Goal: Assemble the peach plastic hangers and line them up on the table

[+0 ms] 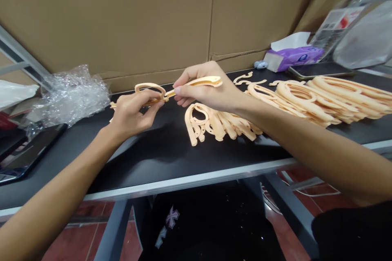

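Observation:
Both of my hands are raised a little above the black table (183,159), working on one peach plastic folding hanger. My left hand (133,112) is closed, pinching the hanger near its curved hook (150,85). Thumb and fingers of my right hand (205,89) grip a hanger arm (202,81), which points off to the right. The two parts meet between my hands; whether they are joined there I cannot tell. Below my right hand lies a pile of similar hanger parts (219,124). Behind my left hand, a few peach pieces are mostly hidden.
Stacked hangers (333,98) cover the table's right side, with loose curved pieces (246,78) behind. A phone (321,70) and purple tissue pack (295,56) lie back right. Crumpled clear plastic (76,94) and a dark tablet (36,151) are left. Cardboard (122,20) stands along the back.

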